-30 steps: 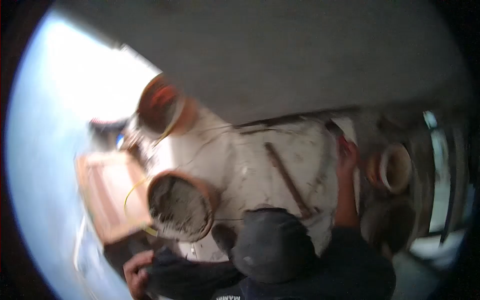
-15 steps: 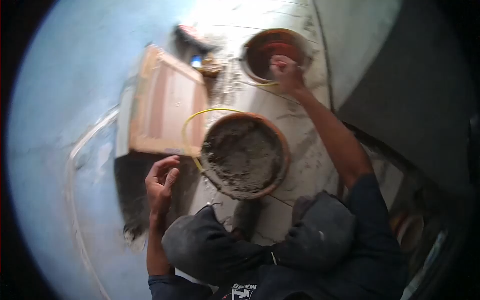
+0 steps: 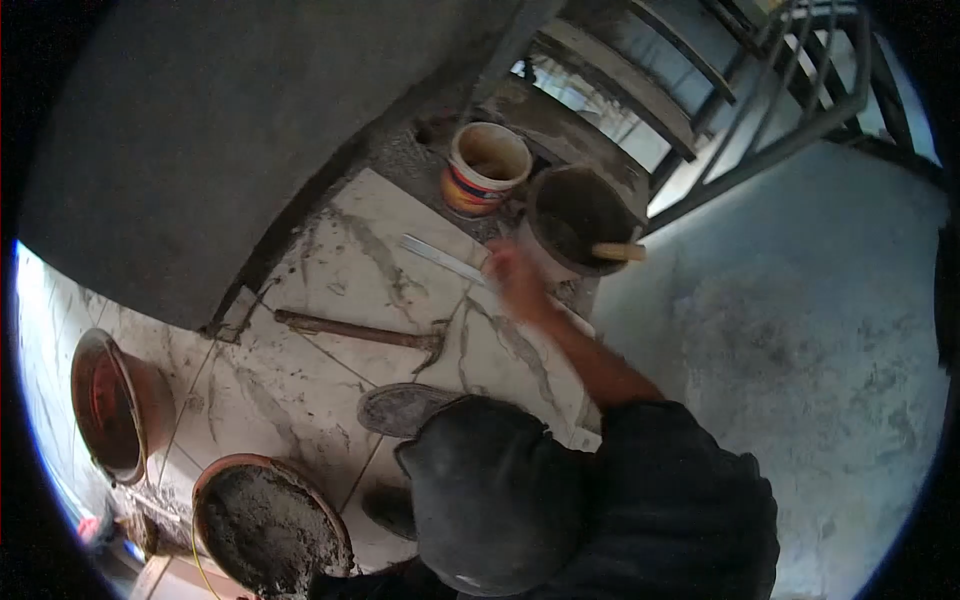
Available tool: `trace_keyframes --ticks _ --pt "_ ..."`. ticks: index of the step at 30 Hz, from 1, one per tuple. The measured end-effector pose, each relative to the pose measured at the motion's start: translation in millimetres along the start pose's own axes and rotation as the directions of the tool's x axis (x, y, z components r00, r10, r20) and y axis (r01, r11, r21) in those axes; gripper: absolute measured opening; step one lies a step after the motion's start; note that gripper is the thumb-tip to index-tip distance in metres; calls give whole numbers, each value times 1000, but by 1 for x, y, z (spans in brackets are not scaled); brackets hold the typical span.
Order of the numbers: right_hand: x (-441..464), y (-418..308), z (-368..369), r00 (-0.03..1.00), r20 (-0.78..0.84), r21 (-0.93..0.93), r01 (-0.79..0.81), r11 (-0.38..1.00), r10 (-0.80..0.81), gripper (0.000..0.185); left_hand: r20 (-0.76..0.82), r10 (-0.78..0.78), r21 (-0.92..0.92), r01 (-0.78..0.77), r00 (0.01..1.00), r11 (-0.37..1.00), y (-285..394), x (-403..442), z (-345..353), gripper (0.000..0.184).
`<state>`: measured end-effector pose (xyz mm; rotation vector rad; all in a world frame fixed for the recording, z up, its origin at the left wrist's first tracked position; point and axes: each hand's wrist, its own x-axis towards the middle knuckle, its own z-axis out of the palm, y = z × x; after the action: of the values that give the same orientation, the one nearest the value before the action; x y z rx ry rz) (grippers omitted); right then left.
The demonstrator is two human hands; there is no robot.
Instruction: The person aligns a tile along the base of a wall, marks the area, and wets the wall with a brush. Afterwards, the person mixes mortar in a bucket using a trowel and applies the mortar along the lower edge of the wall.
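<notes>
My right hand [image 3: 518, 280] is smeared by motion, beside the near side of a grey bucket [image 3: 545, 235]. A thin, flat metal strip [image 3: 440, 258] lies on the tiles and ends at my fingers; whether they grip it I cannot tell. A wooden handle [image 3: 618, 252] sticks out over the bucket's rim. Just behind stands a smaller paint bucket [image 3: 480, 195] with a colourful label. On the floor closer to me lies a hammer [image 3: 360, 330] with a long brown handle. My left hand is out of view.
At lower left are a tub of wet mortar [image 3: 270, 530] and a reddish-brown bucket [image 3: 150, 400]. A dark grey wall [image 3: 250, 130] rises at upper left. Metal railing [image 3: 770, 150] stands at upper right beside a pale blue wall [image 3: 780, 350]. My knee and shoe [image 3: 405, 408] are on the tiles.
The view has swung to the right, so the mortar tub now sits at lower left. My right hand has left the reddish bucket and reached the grey bucket. My left hand has dropped out of sight.
</notes>
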<state>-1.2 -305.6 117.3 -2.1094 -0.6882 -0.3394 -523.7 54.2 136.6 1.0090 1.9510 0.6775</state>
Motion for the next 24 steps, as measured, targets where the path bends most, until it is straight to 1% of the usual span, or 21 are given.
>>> trace_keyframes --ticks 1,2,3,4,5,6,8,9,10,11,13,14,15,16,17,18,19,20,22,23,24 --pt "7 -2 -53 956 -6 -218 -288 932 294 14 51 10 -37 -8 999 999 -13 14 -2 44" --pt "12 39 -90 989 -78 -395 -146 907 126 17 98 11 -64 -4 995 998 -18 21 1 44" --pt "28 47 -121 989 -67 -561 -150 814 136 22 141 14 -87 -2 990 996 -22 27 6 43" --pt "41 74 -145 937 85 -755 -161 636 338 27 176 21 -111 -2 984 994 -26 36 6 43" --pt "47 102 -160 820 179 -897 -92 432 544 32 212 24 -130 4 977 991 -29 41 10 43" --pt "49 112 -165 823 182 -893 -90 440 538 32 240 17 -155 21 971 988 -33 45 13 43" --pt "51 128 -159 595 245 -958 25 287 766 34 307 13 -195 49 952 980 -39 58 8 43" --pt "33 132 -153 771 130 -955 -71 288 623 36 336 9 -228 72 942 971 -43 65 3 43" --pt "20 145 -151 897 3 -931 -159 329 442 38 405 24 -277 98 914 956 -51 83 -10 43" --pt "30 209 -161 769 314 -941 176 288 556 40 473 32 -315 135 880 940 -57 91 -19 43" --pt "41 210 -166 481 273 -959 69 275 833 42 631 90 -364 192 770 911 -62 97 -34 43" --pt "50 216 -170 470 344 -938 141 316 813 36 431 18 -247 99 902 964 -33 56 -12 42" --pt "54 215 -179 468 416 -909 204 363 780 31 528 34 -189 78 848 979 -27 62 -23 41" --pt "62 210 -187 440 474 -880 257 399 763 26 485 58 -291 99 872 952 -28 62 -22 46" --pt "78 211 -197 424 509 -859 296 417 749 23 413 -16 -262 135 911 956 -38 81 -25 56" --pt "96 202 -209 403 535 -842 328 429 743 21 488 47 -195 57 871 979 -43 97 -33 69" --pt "117 192 -221 372 549 -828 366 426 748 21 436 59 -337 102 898 936 -56 103 -26 77" --pt "133 168 -231 345 546 -824 389 412 764 23 349 -68 -426 223 935 877 -16 55 -12 60" --pt "170 109 -247 298 511 -822 445 357 806 31 383 -12 -371 166 924 914 -19 65 1 65" --pt "181 81 -257 270 550 -788 482 383 791 36 380 10 -412 160 925 897 -20 68 4 65" --pt "199 177 -313 313 894 -447 601 663 319 23 388 29 -451 163 921 878 -20 67 8 65"
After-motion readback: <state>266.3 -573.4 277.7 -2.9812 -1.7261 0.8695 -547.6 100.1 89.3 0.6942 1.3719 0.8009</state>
